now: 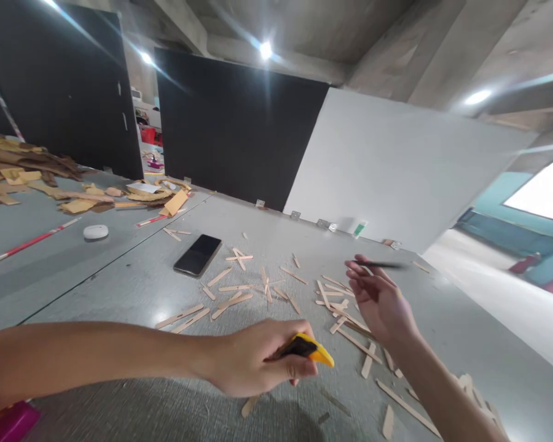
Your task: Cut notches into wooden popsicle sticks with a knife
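My left hand is closed around a yellow-and-black utility knife, held low over the table near its front edge; whether its blade is out I cannot tell. My right hand is raised above the scattered sticks, pinching a thin black pen that is blurred by motion and points right. Flat wooden craft sticks lie loose between and beyond my hands, whole ones and cut pieces. More craft sticks lie crossed over one another below my right hand, some hidden by the forearm.
A black phone lies on the grey table, left of the sticks. Farther left are a white earbud case, a red-and-white rod and torn brown scraps. Black panels and a white panel stand along the back.
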{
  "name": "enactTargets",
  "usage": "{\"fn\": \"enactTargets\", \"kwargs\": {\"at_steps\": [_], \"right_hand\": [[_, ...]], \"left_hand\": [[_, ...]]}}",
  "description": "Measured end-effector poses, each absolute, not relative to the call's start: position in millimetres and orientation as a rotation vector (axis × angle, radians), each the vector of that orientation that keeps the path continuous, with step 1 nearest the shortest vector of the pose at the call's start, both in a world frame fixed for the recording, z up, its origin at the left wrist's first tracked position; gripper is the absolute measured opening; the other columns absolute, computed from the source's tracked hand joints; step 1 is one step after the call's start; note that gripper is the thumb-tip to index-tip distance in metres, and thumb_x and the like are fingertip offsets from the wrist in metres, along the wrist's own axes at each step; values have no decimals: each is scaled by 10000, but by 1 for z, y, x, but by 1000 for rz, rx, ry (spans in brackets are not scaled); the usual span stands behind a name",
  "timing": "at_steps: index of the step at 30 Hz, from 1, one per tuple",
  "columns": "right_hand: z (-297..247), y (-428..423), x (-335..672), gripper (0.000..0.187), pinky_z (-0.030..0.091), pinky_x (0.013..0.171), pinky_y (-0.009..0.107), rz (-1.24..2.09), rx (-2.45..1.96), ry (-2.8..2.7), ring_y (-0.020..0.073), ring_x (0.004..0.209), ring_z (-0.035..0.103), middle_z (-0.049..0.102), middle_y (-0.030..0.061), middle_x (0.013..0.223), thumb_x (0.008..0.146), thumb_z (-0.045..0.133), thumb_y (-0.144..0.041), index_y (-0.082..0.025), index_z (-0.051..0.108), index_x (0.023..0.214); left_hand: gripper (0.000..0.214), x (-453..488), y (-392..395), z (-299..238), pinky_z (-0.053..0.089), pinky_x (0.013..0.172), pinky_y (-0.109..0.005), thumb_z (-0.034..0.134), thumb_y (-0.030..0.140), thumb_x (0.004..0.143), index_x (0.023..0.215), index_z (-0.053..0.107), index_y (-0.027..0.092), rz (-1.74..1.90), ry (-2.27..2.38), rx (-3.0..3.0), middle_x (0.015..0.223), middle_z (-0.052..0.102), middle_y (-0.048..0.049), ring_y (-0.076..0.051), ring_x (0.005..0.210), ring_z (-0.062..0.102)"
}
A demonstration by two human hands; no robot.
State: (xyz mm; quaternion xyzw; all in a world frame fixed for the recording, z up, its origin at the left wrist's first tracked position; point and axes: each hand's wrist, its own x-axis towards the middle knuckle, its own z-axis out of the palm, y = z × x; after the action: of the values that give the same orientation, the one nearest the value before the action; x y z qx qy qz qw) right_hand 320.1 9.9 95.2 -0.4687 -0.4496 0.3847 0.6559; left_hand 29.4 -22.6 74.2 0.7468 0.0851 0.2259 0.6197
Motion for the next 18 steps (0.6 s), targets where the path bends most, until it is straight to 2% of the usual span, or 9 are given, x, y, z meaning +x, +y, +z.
{"fn": "enactTargets", "kwargs": {"at_steps": [2,4,6,8,10,13,14,16,18], "right_hand": [[105,5,314,170,581,647,285,944,-1039,-986,136,690,641,681,-1,869,961,745,-350,-186,701,968],[111,-3,300,304,528,536,247,1030,-1047,-1017,106,522,502,529,-51,634,888,801,-424,-195,662,744],[119,-13,283,368,549,547,269,1106,-1057,-1056,128,547,524,536,-23,631,824,839,-488,-182,682,692],[132,-23,264,306,592,664,277,1121,-1040,-1086,176,748,637,658,47,826,781,885,-435,-168,736,779],[149,-34,246,242,562,669,208,1092,-966,-1095,132,775,619,639,3,885,789,899,-370,-211,723,833],[170,-49,221,278,324,399,160,1158,-872,-1114,70,465,294,386,-99,645,868,831,-489,-263,671,885],[174,-53,213,375,263,378,180,1217,-838,-1129,76,449,204,308,-108,597,885,784,-570,-245,625,790],[177,-61,202,594,201,373,219,1341,-758,-1150,81,441,112,202,-115,530,910,703,-662,-228,437,604],[177,-66,194,682,172,376,244,1447,-722,-1152,79,425,85,162,-115,494,943,657,-662,-232,286,565]], "left_hand": [[381,31,-23,74,362,614,-248,548,583,1034,984,503,209,528,189,1739,789,531,24,-109,640,440],[397,32,-23,74,361,599,-246,544,601,1030,986,497,209,520,196,1759,781,527,28,-105,620,438],[401,33,-23,75,365,592,-243,541,604,1030,981,487,210,517,208,1776,777,526,29,-102,611,441],[398,34,-23,75,366,587,-239,543,599,1030,974,474,212,523,202,1783,777,531,28,-103,616,448],[386,35,-24,77,365,588,-235,544,583,1035,967,467,211,534,188,1794,775,534,28,-104,628,457],[350,35,-24,79,371,597,-232,540,544,1048,971,471,210,531,201,1807,778,531,29,-107,650,470],[341,35,-24,79,375,603,-235,539,533,1051,968,470,210,529,210,1812,777,531,30,-109,654,473],[328,35,-24,79,384,616,-244,532,515,1058,954,462,212,533,213,1819,773,528,31,-112,659,475],[320,35,-23,77,390,627,-252,523,502,1065,948,458,212,558,180,1826,774,520,32,-112,660,471]]}}
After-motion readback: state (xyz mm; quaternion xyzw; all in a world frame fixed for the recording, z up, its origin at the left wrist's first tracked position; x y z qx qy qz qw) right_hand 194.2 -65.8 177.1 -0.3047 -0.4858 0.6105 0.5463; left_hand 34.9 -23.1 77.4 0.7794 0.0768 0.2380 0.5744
